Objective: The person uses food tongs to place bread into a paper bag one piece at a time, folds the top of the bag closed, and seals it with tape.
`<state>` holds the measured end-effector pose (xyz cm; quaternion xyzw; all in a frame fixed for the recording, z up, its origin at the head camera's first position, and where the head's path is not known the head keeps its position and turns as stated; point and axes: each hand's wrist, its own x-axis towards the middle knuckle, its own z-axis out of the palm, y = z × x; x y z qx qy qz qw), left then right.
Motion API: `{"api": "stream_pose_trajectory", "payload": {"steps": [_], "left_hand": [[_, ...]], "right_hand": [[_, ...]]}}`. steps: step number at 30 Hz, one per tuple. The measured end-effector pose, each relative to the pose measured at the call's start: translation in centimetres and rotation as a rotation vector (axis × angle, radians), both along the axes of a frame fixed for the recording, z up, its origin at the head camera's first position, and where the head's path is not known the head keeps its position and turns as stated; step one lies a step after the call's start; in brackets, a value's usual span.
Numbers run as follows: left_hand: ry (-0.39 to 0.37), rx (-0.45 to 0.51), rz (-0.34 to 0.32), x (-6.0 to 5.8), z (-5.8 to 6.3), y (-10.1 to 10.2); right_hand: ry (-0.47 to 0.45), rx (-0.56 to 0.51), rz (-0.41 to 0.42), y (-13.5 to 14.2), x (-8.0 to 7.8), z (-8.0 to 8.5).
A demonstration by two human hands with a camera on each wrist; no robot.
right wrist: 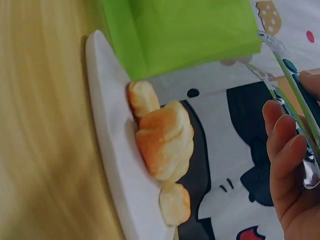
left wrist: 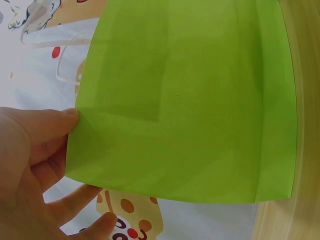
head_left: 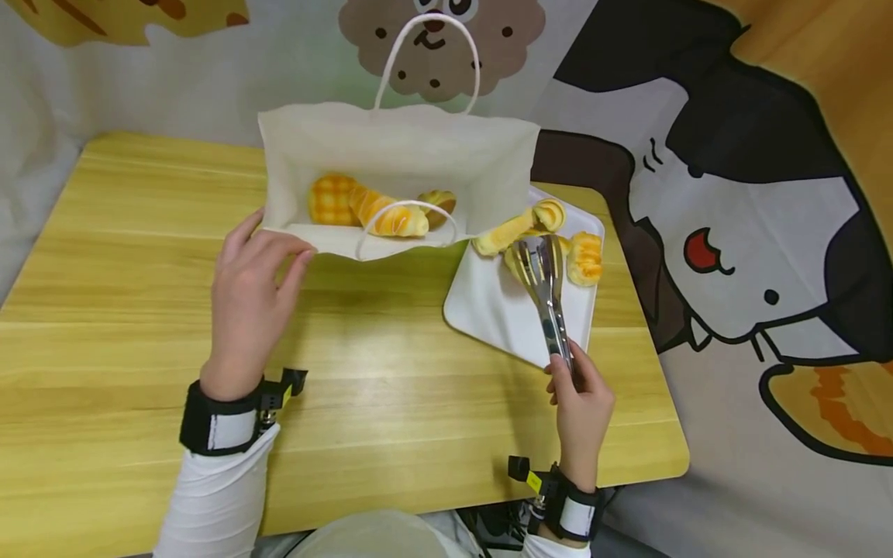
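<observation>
A paper bag (head_left: 398, 132), white inside and green outside, stands with its mouth facing up. Inside it lie a checkered bun (head_left: 332, 199), a long striped bread roll (head_left: 391, 211) and a browner bread roll (head_left: 441, 205). My left hand (head_left: 253, 298) pinches the bag's near left corner between thumb and fingers. In my right hand (head_left: 584, 395) is a pair of metal tongs (head_left: 551, 310), held by the handles above the tray (head_left: 481, 302). The right wrist view shows the tong tips apart with nothing between them, beside the green bag wall (right wrist: 190, 35).
Several breads sit on the white tray, among them a twisted long one (head_left: 512, 231) and a small golden one (head_left: 584, 260). The bag overlaps the tray's left side in the head view. A wooden table (head_left: 391, 387) lies beneath, with a cartoon-printed cloth (head_left: 753, 256) behind it.
</observation>
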<state>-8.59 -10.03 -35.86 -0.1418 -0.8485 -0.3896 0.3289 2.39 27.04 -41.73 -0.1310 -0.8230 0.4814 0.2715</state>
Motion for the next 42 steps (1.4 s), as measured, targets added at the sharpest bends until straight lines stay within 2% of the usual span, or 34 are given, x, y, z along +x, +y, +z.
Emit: {"api": "stream_pose_trajectory", "payload": {"steps": [11,14,19,23,28,33,42], "left_hand": [[-0.008,0.000,0.005,-0.1,0.0,0.2],[-0.011,-0.001,0.006,-0.1,0.0,0.2],[-0.013,0.003,0.008,-0.2,-0.1,0.1],[-0.018,0.001,0.009,-0.2,-0.2,0.1],[-0.021,-0.004,0.012,-0.2,-0.3,0.1],[-0.020,0.006,0.018,-0.2,-0.3,0.1],[-0.024,0.003,0.017,-0.2,-0.2,0.2]], "right_hand": [[-0.102,0.009,-0.098,1.5,1.9,-1.5],[-0.119,-0.059,-0.139,2.3,2.1,-2.3],[-0.115,-0.205,-0.191,2.8,2.1,-2.6],[-0.127,-0.263,-0.222,3.2,1.8,-2.9],[-0.214,-0.344,-0.257,3.6,1.8,-3.5],[-0.318,-0.396,-0.240,3.6,1.5,-3.8],[-0.386,-0.470,-0.168,3.3,0.4,-3.8]]}}
